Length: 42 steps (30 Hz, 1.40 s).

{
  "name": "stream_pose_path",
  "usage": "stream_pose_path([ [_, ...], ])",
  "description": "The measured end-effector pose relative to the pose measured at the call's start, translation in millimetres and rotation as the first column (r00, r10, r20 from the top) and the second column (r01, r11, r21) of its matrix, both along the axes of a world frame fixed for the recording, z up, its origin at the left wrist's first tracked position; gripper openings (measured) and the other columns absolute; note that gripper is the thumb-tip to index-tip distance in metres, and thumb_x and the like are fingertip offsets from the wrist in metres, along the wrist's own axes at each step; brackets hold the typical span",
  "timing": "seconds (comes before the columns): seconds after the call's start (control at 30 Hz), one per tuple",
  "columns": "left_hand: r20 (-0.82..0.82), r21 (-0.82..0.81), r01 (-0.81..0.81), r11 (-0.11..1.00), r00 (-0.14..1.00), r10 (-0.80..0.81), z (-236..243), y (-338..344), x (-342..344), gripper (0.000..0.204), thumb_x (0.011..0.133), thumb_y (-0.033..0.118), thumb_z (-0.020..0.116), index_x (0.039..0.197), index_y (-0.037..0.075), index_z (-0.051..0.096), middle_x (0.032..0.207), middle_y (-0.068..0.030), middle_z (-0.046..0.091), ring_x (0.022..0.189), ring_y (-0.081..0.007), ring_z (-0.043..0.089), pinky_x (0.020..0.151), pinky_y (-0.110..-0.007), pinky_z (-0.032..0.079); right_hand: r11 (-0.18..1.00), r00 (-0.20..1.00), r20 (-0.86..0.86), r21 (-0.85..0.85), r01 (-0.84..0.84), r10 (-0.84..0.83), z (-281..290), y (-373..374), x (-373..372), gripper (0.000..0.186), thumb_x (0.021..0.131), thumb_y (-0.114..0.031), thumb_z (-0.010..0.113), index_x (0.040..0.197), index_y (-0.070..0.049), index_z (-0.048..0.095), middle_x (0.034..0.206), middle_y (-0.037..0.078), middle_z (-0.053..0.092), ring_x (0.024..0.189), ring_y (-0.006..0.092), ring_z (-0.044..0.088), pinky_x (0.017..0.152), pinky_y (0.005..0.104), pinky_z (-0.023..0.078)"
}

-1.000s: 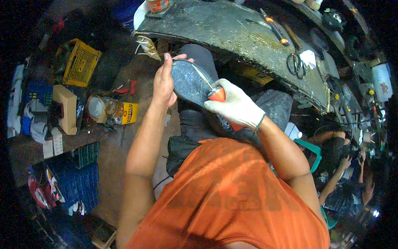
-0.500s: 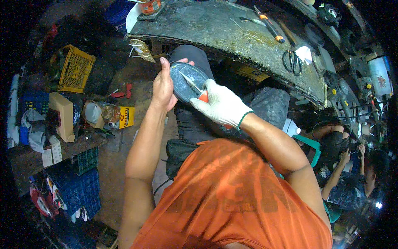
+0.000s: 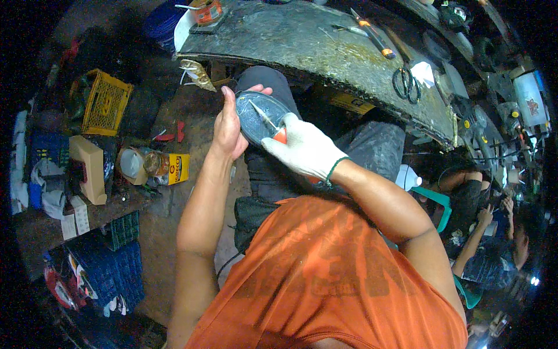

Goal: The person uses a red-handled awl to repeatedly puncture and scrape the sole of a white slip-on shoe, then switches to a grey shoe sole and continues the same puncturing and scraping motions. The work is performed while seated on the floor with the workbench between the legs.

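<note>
My bare left hand (image 3: 228, 129) is closed around the near-left edge of a dark grey oval piece (image 3: 249, 121), its thumb up along one side and fingertips showing past the far edge. The piece has a raised rim, and its exact kind cannot be made out. In a white knit glove, my right hand (image 3: 307, 149) grips a slim pointed blade tool (image 3: 263, 116) by its orange-red handle (image 3: 281, 136). The blade lies over the oval's face, tip toward its far left end. Whether the edge touches the surface is hard to tell. Both hands are above my lap.
Ahead stands a worn workbench (image 3: 279, 36) with an orange-black cutter (image 3: 376, 41), black-handled scissors (image 3: 405, 85) and an orange tape roll (image 3: 207, 13). To the left are a yellow crate (image 3: 107, 103) and a yellow can (image 3: 179, 168). Another person (image 3: 487, 256) sits at the right.
The blade and gloved right hand have shifted slightly up and left over the oval piece. My left hand keeps its hold. The whole view has shifted a little.
</note>
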State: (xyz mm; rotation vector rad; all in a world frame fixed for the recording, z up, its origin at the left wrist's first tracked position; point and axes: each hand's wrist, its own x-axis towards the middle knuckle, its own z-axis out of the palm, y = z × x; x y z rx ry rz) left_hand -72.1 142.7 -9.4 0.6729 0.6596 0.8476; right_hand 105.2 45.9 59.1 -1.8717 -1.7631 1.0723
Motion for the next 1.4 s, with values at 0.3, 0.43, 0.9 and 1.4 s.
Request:
stream_pose_path([
  [0.3,0.018,-0.036,-0.018,0.999,1.0,0.019,1.7,-2.2,-0.1,0.093,0.112,0.074,0.022,0.155,-0.002,0.053,0.155,-0.0207,0.063,0.142,-0.0329,0.062,0.123,-0.05,0.048,0.99,0.989,0.057,-0.055,-0.132,0.135,3.9,-0.9,5.5,0.064,0.098,-0.053,0.072,0.118,0.007,0.061,0.104,0.029,0.077,0.097,0.0492,0.077,0.086,0.0525,0.062],
  [0.43,-0.005,-0.046,-0.059,0.997,0.998,0.059,-0.4,-4.0,2.9,0.094,0.112,0.074,0.021,0.155,-0.002,0.053,0.155,-0.0205,0.063,0.142,-0.0336,0.062,0.124,-0.051,0.047,0.996,0.997,-0.067,-0.08,0.041,-0.046,-5.4,2.6,9.4,0.072,0.095,-0.058,0.074,0.122,0.008,0.064,0.113,0.033,0.076,0.107,0.0475,0.076,0.092,0.0486,0.061],
  [0.9,-0.02,-0.039,-0.041,0.998,0.999,0.04,4.5,-5.1,2.9,0.098,0.111,0.076,0.023,0.156,-0.007,0.049,0.158,-0.0228,0.06,0.147,-0.0348,0.058,0.127,-0.051,0.043,0.997,0.995,0.068,-0.044,-0.064,0.067,9.2,7.5,-3.3,0.062,0.101,-0.052,0.068,0.117,0.007,0.065,0.102,0.029,0.078,0.098,0.0478,0.076,0.089,0.0518,0.061],
  [1.4,0.128,-0.093,0.032,0.995,0.992,-0.02,-3.2,-0.1,-2.2,0.099,0.108,0.08,0.026,0.158,-0.003,0.048,0.162,-0.0201,0.057,0.149,-0.0352,0.055,0.128,-0.055,0.041,0.96,0.95,0.172,0.06,-0.274,0.26,3.6,5.6,-2.1,0.06,0.101,-0.052,0.071,0.12,0.004,0.059,0.1,0.029,0.075,0.093,0.0488,0.076,0.082,0.0542,0.06],
])
